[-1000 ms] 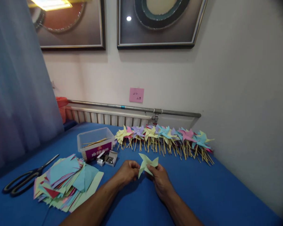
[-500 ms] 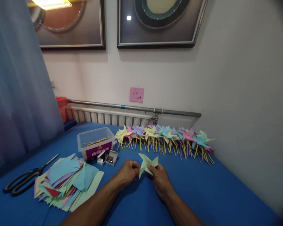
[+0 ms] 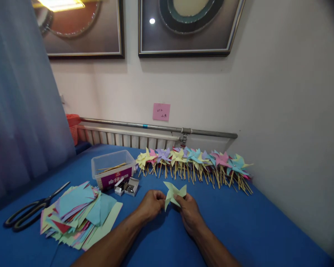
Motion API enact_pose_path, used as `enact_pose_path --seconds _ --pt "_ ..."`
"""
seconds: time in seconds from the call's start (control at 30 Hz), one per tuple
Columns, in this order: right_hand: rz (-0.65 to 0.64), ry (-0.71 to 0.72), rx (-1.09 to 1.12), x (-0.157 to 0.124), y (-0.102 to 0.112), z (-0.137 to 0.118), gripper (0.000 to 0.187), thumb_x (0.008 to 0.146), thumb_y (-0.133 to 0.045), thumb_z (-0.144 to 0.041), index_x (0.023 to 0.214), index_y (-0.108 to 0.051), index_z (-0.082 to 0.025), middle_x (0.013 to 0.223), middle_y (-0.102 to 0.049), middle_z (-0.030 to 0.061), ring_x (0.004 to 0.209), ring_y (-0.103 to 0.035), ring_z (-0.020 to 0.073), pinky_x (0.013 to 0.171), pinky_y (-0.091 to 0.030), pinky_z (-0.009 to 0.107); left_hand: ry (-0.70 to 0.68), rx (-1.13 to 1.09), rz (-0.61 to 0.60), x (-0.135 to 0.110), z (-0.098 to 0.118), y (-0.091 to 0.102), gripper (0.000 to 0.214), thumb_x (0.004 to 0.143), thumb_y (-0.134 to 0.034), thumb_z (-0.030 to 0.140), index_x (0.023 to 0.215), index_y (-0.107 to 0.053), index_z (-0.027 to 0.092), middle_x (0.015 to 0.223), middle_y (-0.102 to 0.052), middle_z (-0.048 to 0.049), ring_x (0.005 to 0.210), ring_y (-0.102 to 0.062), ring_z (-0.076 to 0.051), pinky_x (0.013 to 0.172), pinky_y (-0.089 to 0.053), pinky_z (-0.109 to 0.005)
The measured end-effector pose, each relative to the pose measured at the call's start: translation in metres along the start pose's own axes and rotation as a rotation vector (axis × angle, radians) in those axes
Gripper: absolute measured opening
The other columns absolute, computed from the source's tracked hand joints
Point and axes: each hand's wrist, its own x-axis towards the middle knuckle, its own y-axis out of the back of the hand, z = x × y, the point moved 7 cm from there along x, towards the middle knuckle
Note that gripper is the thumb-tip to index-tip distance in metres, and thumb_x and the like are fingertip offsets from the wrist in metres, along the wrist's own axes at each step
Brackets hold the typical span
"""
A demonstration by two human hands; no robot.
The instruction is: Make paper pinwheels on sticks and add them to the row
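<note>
A pale green paper pinwheel (image 3: 173, 191) with folded-in blades is pinched in my right hand (image 3: 191, 213), the thumb pressing on its centre. My left hand (image 3: 151, 204) is closed with its fingertips at the pinwheel's lower left blade. Whatever those fingers hold, if anything, is too small or hidden to name. Left of my hands, two small white boxes (image 3: 130, 187) of metal pins or fasteners stand against a clear plastic tub (image 3: 115, 178) with wooden sticks in it.
Finished pinwheels (image 3: 195, 156) on sticks lie in a row along the back of the blue table (image 3: 245, 230). A pile of coloured paper (image 3: 78, 213) and black-handled scissors (image 3: 35, 207) are at the left. A metal pipe (image 3: 161, 128) runs along the wall behind.
</note>
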Motion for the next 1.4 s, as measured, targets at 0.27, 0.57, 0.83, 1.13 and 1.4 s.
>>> enact_pose_path --seconds 0.27,0.57,0.83,1.13,1.4 --pt "-0.005 -0.001 -0.008 0.0007 -0.0010 -0.0002 0.040 0.058 -0.090 -0.034 0.090 -0.073 -0.015 0.080 -0.078 0.0051 0.075 -0.072 0.0238 0.074 -0.054 0.034 -0.019 -0.008 0.010 0.0009 -0.0015 0.0008 0.006 0.064 -0.058 0.020 0.065 -0.061 0.015 0.048 -0.053 0.0045 0.040 -0.040 -0.007 0.042 -0.022 -0.022" --pt "-0.009 0.006 -0.016 -0.0001 -0.0009 -0.0010 0.037 0.060 -0.088 -0.033 0.090 -0.073 -0.016 0.081 -0.078 0.0055 0.077 -0.072 0.0245 0.074 -0.055 0.034 -0.018 -0.019 0.004 0.0014 -0.0027 0.0004 0.008 0.064 -0.062 0.023 0.065 -0.061 0.015 0.048 -0.053 0.0043 0.040 -0.039 -0.007 0.042 -0.023 -0.022" --pt "-0.008 0.020 -0.041 0.0023 0.0002 0.0014 0.038 0.061 -0.087 -0.034 0.091 -0.073 -0.015 0.081 -0.078 0.0060 0.075 -0.072 0.0238 0.074 -0.055 0.034 -0.018 -0.003 0.005 0.0012 -0.0009 0.0001 0.007 0.065 -0.061 0.023 0.064 -0.060 0.016 0.048 -0.052 0.0047 0.040 -0.039 -0.007 0.043 -0.024 -0.022" --pt "0.013 0.044 -0.059 0.0049 0.0023 0.0031 0.037 0.061 -0.085 -0.033 0.091 -0.073 -0.016 0.081 -0.078 0.0047 0.077 -0.072 0.0239 0.076 -0.055 0.034 -0.038 0.008 0.004 0.0020 -0.0020 0.0001 0.007 0.065 -0.058 0.023 0.065 -0.060 0.016 0.047 -0.051 0.0047 0.040 -0.038 -0.008 0.042 -0.023 -0.022" --pt "0.010 0.018 -0.021 0.0026 -0.0006 0.0000 0.042 0.060 -0.088 -0.035 0.092 -0.071 -0.016 0.081 -0.077 0.0049 0.078 -0.072 0.0238 0.073 -0.055 0.033 -0.029 -0.019 0.011 0.0046 -0.0041 -0.0002 0.007 0.064 -0.061 0.022 0.065 -0.062 0.015 0.048 -0.054 0.0041 0.040 -0.041 -0.007 0.043 -0.025 -0.022"
